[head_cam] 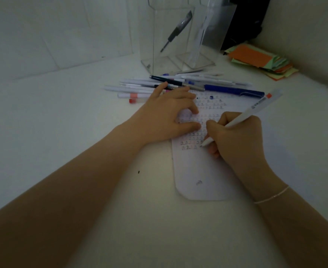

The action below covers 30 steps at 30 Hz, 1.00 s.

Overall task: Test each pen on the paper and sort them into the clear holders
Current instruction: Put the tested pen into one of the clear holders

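Right hand (238, 136) grips white pen (242, 117), tip on paper (202, 171); left hand (171, 115) flat, fingers spread, pinning sheet. Risk: sheet slips if left lifts, smearing marks.

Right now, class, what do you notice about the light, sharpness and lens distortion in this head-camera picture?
Head view: dim, flat light with a grey-green cast; faint shadows under both hands; wide-angle bending at the edges stretches the forearms; marks on the paper are soft, mostly unreadable; the clear holders show pale reflections, walls hard to trace.
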Motion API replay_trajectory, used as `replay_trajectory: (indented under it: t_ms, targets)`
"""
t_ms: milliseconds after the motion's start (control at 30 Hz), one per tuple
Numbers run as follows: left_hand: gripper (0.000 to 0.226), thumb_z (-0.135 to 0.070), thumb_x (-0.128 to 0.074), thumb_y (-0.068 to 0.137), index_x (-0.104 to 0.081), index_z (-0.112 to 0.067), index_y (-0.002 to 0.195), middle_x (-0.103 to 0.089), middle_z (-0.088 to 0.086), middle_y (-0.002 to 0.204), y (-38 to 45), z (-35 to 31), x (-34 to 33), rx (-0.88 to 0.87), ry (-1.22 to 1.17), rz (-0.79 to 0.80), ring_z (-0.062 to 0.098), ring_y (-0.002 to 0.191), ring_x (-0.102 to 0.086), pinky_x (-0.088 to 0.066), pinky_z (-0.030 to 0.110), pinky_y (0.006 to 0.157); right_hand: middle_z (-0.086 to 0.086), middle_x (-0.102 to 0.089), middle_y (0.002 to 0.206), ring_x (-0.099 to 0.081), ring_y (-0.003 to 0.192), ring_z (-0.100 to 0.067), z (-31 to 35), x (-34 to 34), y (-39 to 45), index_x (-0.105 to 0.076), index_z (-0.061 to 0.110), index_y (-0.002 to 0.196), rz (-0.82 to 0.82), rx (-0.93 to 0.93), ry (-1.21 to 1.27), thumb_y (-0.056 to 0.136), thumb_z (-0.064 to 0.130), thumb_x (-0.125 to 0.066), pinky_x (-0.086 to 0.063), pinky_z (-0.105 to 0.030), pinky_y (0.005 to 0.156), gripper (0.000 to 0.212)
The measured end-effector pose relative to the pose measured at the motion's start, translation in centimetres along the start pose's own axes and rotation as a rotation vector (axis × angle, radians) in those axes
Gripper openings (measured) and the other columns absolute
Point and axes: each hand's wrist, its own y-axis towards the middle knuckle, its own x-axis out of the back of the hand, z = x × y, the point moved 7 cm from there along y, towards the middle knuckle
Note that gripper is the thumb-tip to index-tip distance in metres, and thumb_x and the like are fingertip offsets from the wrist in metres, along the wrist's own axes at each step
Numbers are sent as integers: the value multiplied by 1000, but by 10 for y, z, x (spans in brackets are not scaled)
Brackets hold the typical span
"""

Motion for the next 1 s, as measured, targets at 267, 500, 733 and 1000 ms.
replay_trajectory:
  t_ms: [267, 500, 733, 1000]
  targets:
    - [58, -70, -39, 72, -63, -32, 109, -49, -6, 139, 0, 1, -1, 1, 8, 3, 8, 137, -30, -6, 45, 117, -13, -59, 42, -48, 28, -8, -1, -3, 1, -60, -10, 63, 33, 14, 15, 81, 3, -62, -39, -14, 34, 23]
    - [48, -62, -47, 80, -65, -30, 110, -48, -5, 140, -1, -3, 2, -17, 13, 3, 7, 137, -30, -5, 45, 117, -24, -58, 54, -45, 34, -8, -4, 3, 6, -53, -14, 66, 12, -15, 76, 81, 3, -62, -38, -17, 37, 24]
    - [40, -47, -40, 92, -71, -22, 100, -59, -5, 128, -4, -23, 21, -149, -146, -135, 8, 130, -42, -13, 48, 115, -13, -50, 56, -39, 35, -12, 24, 16, 39, -51, 5, 67, -14, -47, 277, 81, 17, -71, -34, -20, 37, 28]
    - [28, -37, -46, 92, -69, -25, 99, -62, -11, 120, -2, -22, 25, -114, -198, -177, 6, 119, -52, -17, 48, 113, -10, -49, 48, -39, 36, -13, 39, -13, 47, -59, 3, 62, 187, -117, 445, 82, 21, -70, -33, -22, 38, 29]
